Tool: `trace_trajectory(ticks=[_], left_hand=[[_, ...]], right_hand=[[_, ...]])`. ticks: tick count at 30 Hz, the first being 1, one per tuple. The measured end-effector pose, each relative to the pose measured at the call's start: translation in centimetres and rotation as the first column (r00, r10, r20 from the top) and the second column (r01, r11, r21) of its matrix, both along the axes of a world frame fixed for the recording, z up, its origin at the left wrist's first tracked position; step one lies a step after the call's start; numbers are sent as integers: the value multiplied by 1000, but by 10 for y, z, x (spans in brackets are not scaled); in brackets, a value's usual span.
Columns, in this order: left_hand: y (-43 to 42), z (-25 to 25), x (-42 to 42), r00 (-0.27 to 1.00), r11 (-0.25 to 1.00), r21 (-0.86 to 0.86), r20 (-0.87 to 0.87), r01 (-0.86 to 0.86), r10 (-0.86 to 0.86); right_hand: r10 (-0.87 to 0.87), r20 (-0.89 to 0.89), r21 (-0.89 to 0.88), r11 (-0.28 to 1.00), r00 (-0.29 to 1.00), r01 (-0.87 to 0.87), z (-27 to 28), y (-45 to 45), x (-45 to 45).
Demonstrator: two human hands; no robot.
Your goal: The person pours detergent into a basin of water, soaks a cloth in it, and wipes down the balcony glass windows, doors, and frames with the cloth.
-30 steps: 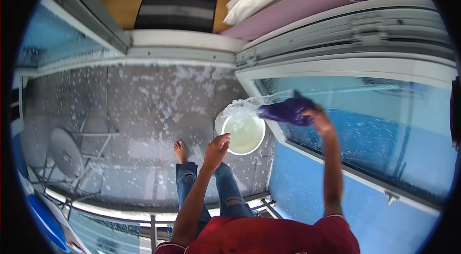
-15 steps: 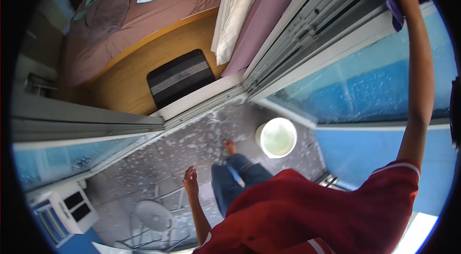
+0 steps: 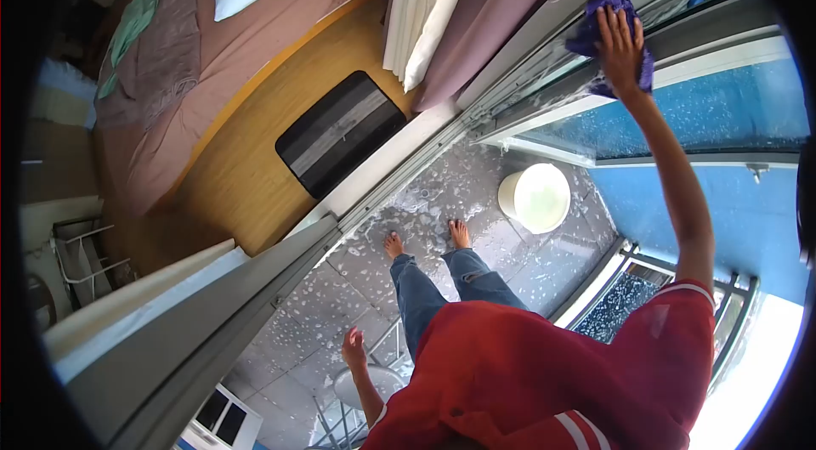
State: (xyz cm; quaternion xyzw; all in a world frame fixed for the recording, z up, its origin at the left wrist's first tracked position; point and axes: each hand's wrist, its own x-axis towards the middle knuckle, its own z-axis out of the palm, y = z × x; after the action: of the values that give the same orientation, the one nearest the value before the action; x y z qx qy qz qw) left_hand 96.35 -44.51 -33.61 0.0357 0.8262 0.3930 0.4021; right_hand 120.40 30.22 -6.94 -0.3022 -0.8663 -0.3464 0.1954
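Note:
My right hand [image 3: 622, 50] presses a purple cloth [image 3: 614, 10] against the grey window frame [image 3: 680, 40] at the upper right, fingers over the cloth. Wet streaks and suds lie on the frame beside it. Low in the view, my left hand [image 3: 354, 350] hangs in the air with its fingers curled; whether anything is in it is too small to tell. A white bucket [image 3: 544, 198] of pale, cloudy water stands on the floor to the right of my feet.
Foam spots cover the grey tiled floor [image 3: 340, 293]. A round stool [image 3: 369, 384] is near my left hand. Beyond the door track lie a dark striped mat [image 3: 340, 134] and a bed [image 3: 246, 42]. Curtains [image 3: 433, 8] hang beside the frame, and a railing [image 3: 680, 267] is at right.
My right hand has carried the purple cloth from above the bucket up to the window frame. My left hand has moved away from the bucket. The view has turned, showing more of the room.

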Motion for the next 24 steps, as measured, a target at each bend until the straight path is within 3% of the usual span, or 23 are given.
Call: trace_trajectory(ticks=[1, 3, 7, 10, 11, 13, 15, 16, 17, 18, 20, 21, 22, 24], left_hand=[[8, -4, -10, 999, 999, 21, 12, 41, -42], [23, 0, -21, 999, 999, 27, -7, 40, -40], [40, 2, -29, 997, 997, 11, 25, 72, -72], [62, -17, -29, 989, 990, 0, 39, 143, -143], [73, -25, -28, 985, 987, 19, 61, 163, -163], [95, -38, -22, 982, 986, 10, 84, 167, -168], [103, -44, -10, 980, 986, -9, 115, 167, -164], [102, -47, -4, 979, 987, -23, 131, 157, -153], [101, -49, 4, 980, 989, -33, 146, 145, -138], [98, -44, 13, 982, 995, -51, 173, 86, -76], [71, -51, 34, 985, 992, -125, 170, -10, 31], [46, -59, 47, 977, 987, -149, 191, -63, 91], [33, -54, 59, 983, 988, -141, 162, -67, 90], [11, -50, 85, 975, 956, -278, 173, -89, 142]], right_hand=[[-7, 7, 6, 1000, 1000, 7, 17, -1, 6], [-135, 236, 135, 985, 962, 105, 46, -2, 13], [-209, 181, 109, 975, 961, 191, 67, -23, -1], [-82, 99, 65, 995, 992, 76, 13, -12, -2], [-74, 150, 74, 995, 986, 64, -5, -12, -3], [-245, 324, 127, 969, 914, 214, -36, -17, -2], [-151, 435, 124, 986, 888, 107, -104, -9, 20], [-27, 212, -364, 925, 977, 104, -162, 4, 38], [-25, 17, -727, 686, 1000, 30, -200, 7, 42], [-159, -182, -923, 368, 970, -113, -237, 8, 45], [8, 33, -893, 449, 999, 26, -320, 12, 48], [182, 419, -577, 809, 890, 107, -374, 24, 61], [28, 98, -918, 389, 995, 80, -398, 20, 55], [-264, -92, -985, -120, 960, -128, -447, 7, 32]])
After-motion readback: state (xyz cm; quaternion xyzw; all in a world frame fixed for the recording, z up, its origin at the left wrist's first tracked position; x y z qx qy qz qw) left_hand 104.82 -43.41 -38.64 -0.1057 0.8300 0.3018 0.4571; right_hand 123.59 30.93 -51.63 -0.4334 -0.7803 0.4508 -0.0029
